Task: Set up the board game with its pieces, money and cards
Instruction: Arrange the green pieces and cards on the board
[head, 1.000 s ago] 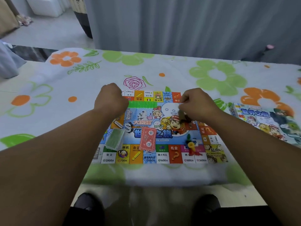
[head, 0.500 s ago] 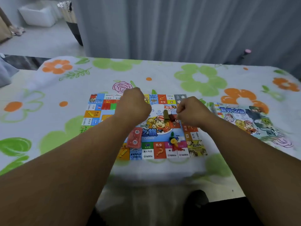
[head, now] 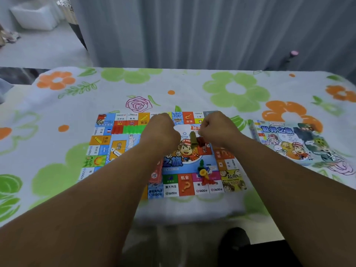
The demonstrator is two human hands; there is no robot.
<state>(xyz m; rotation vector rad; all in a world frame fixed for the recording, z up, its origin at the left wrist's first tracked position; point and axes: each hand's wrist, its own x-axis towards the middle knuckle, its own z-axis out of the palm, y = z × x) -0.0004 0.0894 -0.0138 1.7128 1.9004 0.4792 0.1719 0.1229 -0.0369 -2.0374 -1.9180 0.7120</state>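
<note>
Curled hands (head: 159,132) (head: 217,130) have neared over glossy board (head: 119,151).

The left hand (head: 159,132) hides its curled fingers, so any hold cannot be told. Its forearm covers most of a red card stack (head: 155,175) on the colourful paper game board (head: 115,151). The small olive and dark-red pieces (head: 193,139) beside the right hand (head: 217,130) are blurred.

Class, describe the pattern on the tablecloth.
The tablecloth shows green and orange flowers on white; head view.

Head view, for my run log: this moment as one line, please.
left hand: curled, contents hidden | right hand: curled beside olive and red pieces | board: on floral cloth
</note>
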